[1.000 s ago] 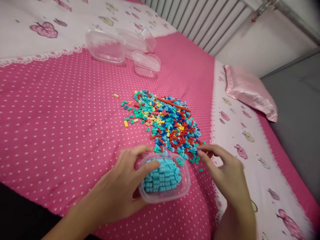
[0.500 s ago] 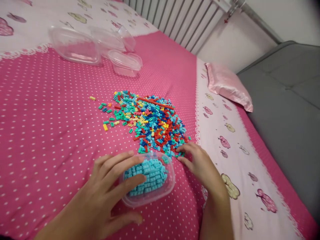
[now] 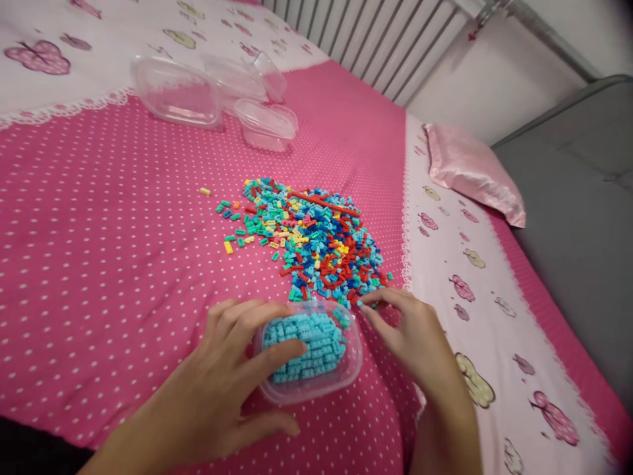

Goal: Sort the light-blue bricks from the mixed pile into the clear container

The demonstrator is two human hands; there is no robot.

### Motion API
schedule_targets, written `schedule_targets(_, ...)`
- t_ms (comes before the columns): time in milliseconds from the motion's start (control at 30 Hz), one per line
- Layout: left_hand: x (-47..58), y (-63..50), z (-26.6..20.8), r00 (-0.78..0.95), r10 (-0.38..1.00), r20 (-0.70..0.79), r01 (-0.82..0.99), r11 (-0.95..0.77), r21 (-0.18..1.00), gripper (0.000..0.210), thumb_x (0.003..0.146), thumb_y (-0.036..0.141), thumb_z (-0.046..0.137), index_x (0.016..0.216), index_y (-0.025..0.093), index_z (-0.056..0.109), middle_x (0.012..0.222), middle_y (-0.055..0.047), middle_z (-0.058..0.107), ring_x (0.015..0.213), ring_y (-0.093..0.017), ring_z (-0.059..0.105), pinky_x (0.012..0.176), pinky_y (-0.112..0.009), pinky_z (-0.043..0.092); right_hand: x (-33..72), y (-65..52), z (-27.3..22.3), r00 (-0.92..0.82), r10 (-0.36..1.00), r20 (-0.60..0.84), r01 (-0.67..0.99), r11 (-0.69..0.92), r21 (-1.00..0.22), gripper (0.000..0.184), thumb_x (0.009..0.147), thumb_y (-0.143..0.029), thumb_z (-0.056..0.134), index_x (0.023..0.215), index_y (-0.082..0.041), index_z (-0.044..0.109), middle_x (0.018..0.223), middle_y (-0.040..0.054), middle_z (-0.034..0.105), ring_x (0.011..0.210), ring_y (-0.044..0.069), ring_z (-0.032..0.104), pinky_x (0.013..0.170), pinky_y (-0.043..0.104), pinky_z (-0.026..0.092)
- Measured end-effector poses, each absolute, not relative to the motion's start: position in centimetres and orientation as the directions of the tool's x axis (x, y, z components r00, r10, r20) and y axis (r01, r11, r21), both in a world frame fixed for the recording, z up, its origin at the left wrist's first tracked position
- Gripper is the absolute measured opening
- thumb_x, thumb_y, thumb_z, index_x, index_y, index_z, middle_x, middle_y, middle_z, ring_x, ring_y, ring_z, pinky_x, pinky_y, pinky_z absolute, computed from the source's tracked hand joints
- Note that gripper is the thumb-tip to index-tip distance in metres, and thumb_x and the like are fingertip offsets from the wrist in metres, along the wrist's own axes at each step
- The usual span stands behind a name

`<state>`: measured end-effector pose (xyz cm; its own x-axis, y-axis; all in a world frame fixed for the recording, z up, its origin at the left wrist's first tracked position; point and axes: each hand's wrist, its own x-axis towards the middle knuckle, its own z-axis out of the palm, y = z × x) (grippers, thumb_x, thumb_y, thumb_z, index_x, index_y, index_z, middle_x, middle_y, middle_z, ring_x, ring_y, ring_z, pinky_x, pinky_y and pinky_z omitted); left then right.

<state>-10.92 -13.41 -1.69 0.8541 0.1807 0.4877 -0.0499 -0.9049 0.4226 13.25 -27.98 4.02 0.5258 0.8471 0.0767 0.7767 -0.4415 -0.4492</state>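
A clear plastic container (image 3: 349,379) holds neat rows of light blue toy building bricks (image 3: 309,349), with a few green ones at its far right end. Over the container's left side, my left hand (image 3: 237,369) spreads its fingers, one finger reaching across the bricks and the thumb apart. My right hand (image 3: 408,326) is just right of the container, thumb and forefinger pinched on a small light blue brick (image 3: 360,304). Directly beyond both hands lies a loose pile of mixed red, blue, green and yellow bricks (image 3: 331,244).
A long red stick-like piece (image 3: 324,204) lies on the pile. Farther back are several clear containers or lids, including a large one (image 3: 173,92) and a smaller one (image 3: 267,125). A pink pillow (image 3: 472,168) rests by the grey headboard (image 3: 568,171). A radiator (image 3: 366,39) lines the wall.
My right thumb and forefinger have closed on a light blue brick at the pile's near edge. My left hand stays over the container. The whole view has shifted slightly.
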Motion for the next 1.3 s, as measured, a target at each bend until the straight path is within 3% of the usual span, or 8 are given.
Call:
schedule_targets(100,-10.9,-13.4,-1.5,0.856,0.210,0.472,-0.037,-0.886,0.461,0.054,0.091,0.061,0.062,0.132,0.028,0.053,0.142,-0.011,0.043,0.126,-0.033,0.042,0.110,-0.051,0.030,12.0,-28.1,5.3,0.514,0.846,0.141,0.747,-0.360,-0.559,0.008,0.090,-0.026,0.066,0.093,-0.024,0.073,0.085,0.0008,0.075,0.075,0.019,0.067,0.073,0.032,0.052)
schedule_targets(233,-10.6,-13.4,-1.5,0.844,0.261,0.467,-0.028,-0.850,0.526,0.063,0.085,0.070,0.064,0.132,0.029,0.052,0.140,-0.011,0.045,0.124,-0.032,0.045,0.107,-0.048,0.035,9.1,-27.8,6.3,0.366,0.921,0.135,0.759,-0.211,-0.616,0.008,0.090,-0.019,0.067,0.095,-0.026,0.070,0.087,-0.0025,0.073,0.079,0.016,0.066,0.073,0.028,0.051)
schedule_targets(333,-10.4,-13.5,-1.7,0.842,0.262,0.472,-0.032,-0.848,0.528,0.066,0.085,0.070,0.065,0.134,0.027,0.051,0.140,-0.012,0.045,0.125,-0.032,0.044,0.107,-0.047,0.035,7.4,-27.5,6.0,0.271,0.958,0.095,0.808,-0.173,-0.564,0.012,0.089,-0.013,0.069,0.091,-0.026,0.069,0.085,-0.0032,0.071,0.082,0.018,0.064,0.074,0.031,0.047)
schedule_targets(533,-10.2,-13.5,-1.6,0.833,0.259,0.489,-0.045,-0.850,0.525,0.069,0.083,0.070,0.068,0.134,0.026,0.053,0.138,-0.013,0.051,0.122,-0.033,0.048,0.105,-0.047,0.037,6.0,-27.3,5.2,0.254,0.960,0.117,0.893,-0.187,-0.409,0.018,0.084,-0.006,0.073,0.085,-0.023,0.066,0.083,-0.0028,0.072,0.078,0.021,0.061,0.073,0.035,0.040)
schedule_targets(1167,-10.1,-13.6,-1.5,0.833,0.271,0.483,-0.045,-0.836,0.547,0.069,0.081,0.069,0.070,0.133,0.027,0.054,0.137,-0.012,0.053,0.123,-0.032,0.048,0.107,-0.048,0.037,5.5,-27.0,4.9,0.244,0.965,0.101,0.908,-0.190,-0.374,0.016,0.085,-0.009,0.073,0.084,-0.023,0.068,0.081,-0.0015,0.071,0.077,0.022,0.060,0.073,0.037,0.040)
schedule_targets(1300,-10.2,-13.5,-1.5,0.834,0.267,0.484,-0.045,-0.841,0.540,0.070,0.081,0.069,0.070,0.135,0.027,0.052,0.137,-0.012,0.053,0.123,-0.032,0.048,0.106,-0.047,0.037,5.7,-27.2,5.6,0.236,0.964,0.124,0.887,-0.162,-0.433,0.014,0.087,-0.012,0.073,0.087,-0.025,0.070,0.084,-0.0030,0.073,0.078,0.021,0.063,0.075,0.036,0.044)
